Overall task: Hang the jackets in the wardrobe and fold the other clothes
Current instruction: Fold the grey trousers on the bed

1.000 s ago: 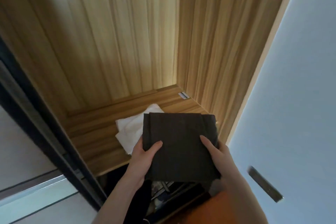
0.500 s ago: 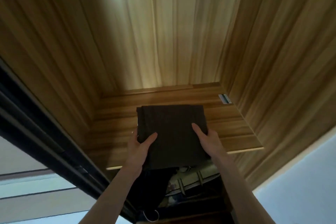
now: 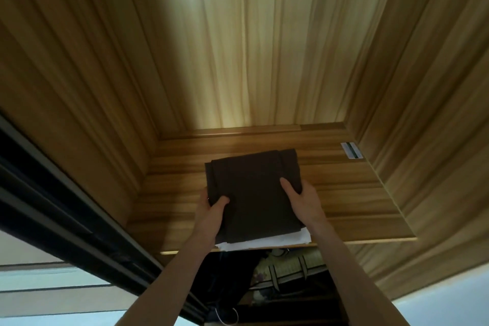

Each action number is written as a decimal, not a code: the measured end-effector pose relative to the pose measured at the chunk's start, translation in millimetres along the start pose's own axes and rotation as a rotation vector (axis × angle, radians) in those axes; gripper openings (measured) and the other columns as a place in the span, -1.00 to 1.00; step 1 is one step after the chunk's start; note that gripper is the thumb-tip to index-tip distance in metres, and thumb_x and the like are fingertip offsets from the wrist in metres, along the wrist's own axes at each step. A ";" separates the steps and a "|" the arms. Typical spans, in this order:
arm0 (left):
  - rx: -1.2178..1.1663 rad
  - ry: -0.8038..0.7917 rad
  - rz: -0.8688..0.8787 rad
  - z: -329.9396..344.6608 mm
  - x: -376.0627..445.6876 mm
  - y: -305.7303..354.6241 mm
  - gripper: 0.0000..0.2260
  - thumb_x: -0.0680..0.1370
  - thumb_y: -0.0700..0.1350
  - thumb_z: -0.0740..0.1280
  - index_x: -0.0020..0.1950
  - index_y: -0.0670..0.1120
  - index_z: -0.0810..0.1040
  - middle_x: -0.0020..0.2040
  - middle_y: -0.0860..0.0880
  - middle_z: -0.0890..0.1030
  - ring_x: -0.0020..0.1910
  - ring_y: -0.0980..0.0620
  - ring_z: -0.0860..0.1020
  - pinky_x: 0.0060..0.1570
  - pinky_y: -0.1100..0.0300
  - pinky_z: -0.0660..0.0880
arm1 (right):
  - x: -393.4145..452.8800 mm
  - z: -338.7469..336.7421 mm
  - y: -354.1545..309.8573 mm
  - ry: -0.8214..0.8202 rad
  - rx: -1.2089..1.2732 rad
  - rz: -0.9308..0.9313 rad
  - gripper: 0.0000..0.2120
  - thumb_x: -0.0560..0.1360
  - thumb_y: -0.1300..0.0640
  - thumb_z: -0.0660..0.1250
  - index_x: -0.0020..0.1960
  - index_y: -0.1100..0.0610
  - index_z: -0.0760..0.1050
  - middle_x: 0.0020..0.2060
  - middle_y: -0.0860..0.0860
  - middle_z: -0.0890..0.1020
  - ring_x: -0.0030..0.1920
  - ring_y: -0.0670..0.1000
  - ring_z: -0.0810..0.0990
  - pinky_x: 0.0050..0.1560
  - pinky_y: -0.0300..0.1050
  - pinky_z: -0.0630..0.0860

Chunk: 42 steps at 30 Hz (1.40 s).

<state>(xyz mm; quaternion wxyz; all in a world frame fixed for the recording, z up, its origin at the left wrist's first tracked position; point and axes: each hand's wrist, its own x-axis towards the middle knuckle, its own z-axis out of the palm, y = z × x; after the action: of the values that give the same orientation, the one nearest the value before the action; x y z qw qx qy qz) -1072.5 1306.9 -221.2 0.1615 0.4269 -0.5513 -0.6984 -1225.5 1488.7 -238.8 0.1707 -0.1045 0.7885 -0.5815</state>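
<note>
Gripping dark folded garment (image 3: 254, 193) edges, both hands, shelf (image 3: 357, 193) front.

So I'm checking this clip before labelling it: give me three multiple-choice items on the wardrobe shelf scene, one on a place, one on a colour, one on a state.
1. Where does the dark folded garment lie?
A. On a hanger rail
B. On top of the white folded cloth on the wooden shelf
C. On the floor

2. What colour is the cloth underneath it?
A. White
B. Red
C. Green

3. How are the hands on the dark garment?
A. Both hang away from it
B. Only one touches it
C. The left hand and the right hand each have a grip on a side, thumbs on top

Answers:
1 B: a white edge shows under its near side, at the shelf's front.
2 A: that exposed edge is plainly white.
3 C: both thumbs lie on the fabric, one at each side.
</note>
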 end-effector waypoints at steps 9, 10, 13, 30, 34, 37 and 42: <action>0.147 -0.007 0.058 3.4 17.6 -17.1 -0.58 0.60 -0.23 0.42 0.40 0.03 0.42 0.17 -0.03 0.59 0.19 -0.10 0.60 0.25 -0.09 0.57 | 1.6 8.4 26.5 0.072 -0.262 0.018 -0.63 0.63 -0.22 0.32 0.12 0.09 0.59 -0.08 -0.06 0.67 -0.01 0.01 0.68 -0.05 -0.08 0.59; 0.233 0.005 0.100 3.0 18.5 -17.8 -0.53 0.59 -0.22 0.43 0.45 0.00 0.39 0.15 0.01 0.56 0.23 -0.11 0.58 0.27 -0.06 0.55 | -0.5 9.5 25.8 0.096 -0.357 0.017 -0.63 0.63 -0.25 0.29 0.06 0.06 0.57 -0.14 -0.07 0.65 -0.06 0.01 0.68 -0.15 -0.11 0.55; 0.692 0.150 0.384 -0.9 15.6 -24.9 -0.45 0.56 -0.11 0.45 0.50 -0.03 0.33 0.28 -0.02 0.43 0.34 -0.12 0.43 0.36 -0.09 0.45 | -7.4 13.8 22.8 0.243 -0.653 -0.048 -0.62 0.63 -0.24 0.27 0.16 0.07 0.52 -0.01 0.00 0.61 0.07 0.10 0.64 -0.05 0.01 0.59; 1.388 -0.007 0.741 11.4 30.9 -59.2 -0.37 0.69 0.26 -0.11 0.71 0.00 0.05 0.72 -0.04 0.00 0.69 0.01 -0.13 0.61 0.09 -0.25 | -8.9 39.6 48.8 0.084 -0.889 -0.310 -0.24 0.63 -0.41 -0.15 0.70 -0.02 0.09 0.67 0.01 0.20 0.68 0.04 0.08 0.65 0.07 0.11; 1.399 -0.003 0.719 10.1 22.5 -52.6 -0.33 0.67 0.28 -0.17 0.70 -0.02 0.09 0.71 -0.04 0.06 0.69 0.00 -0.08 0.62 0.08 -0.22 | -11.9 37.4 43.3 0.061 -0.861 -0.317 -0.21 0.61 -0.41 -0.15 0.69 0.01 0.14 0.66 0.04 0.22 0.67 0.07 0.10 0.65 0.09 0.10; 1.389 0.044 0.756 4.5 5.7 -44.1 -0.35 0.69 0.26 -0.13 0.67 -0.06 0.21 0.67 -0.06 0.22 0.68 -0.01 0.06 0.62 0.06 -0.15 | -22.0 34.0 33.6 0.061 -0.815 -0.341 -0.24 0.63 -0.37 -0.07 0.68 0.05 0.17 0.67 0.06 0.20 0.68 0.05 0.07 0.66 0.07 0.03; 1.318 0.170 0.885 -11.8 -34.8 -19.7 -0.44 0.71 0.19 0.03 0.60 -0.10 0.35 0.58 -0.09 0.40 0.62 -0.04 0.25 0.62 -0.05 0.16 | -57.8 30.9 -4.4 0.117 -0.811 -0.522 -0.36 0.71 -0.21 0.13 0.66 0.12 0.20 0.65 0.07 0.24 0.67 0.03 0.08 0.67 0.12 0.07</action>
<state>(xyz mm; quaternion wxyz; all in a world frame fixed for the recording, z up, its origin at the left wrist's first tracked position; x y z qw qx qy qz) -1038.2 1330.3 -224.8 0.1795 0.2276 -0.9549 -0.0647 -1160.3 1481.1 -234.3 -0.0802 -0.3240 0.9073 -0.2557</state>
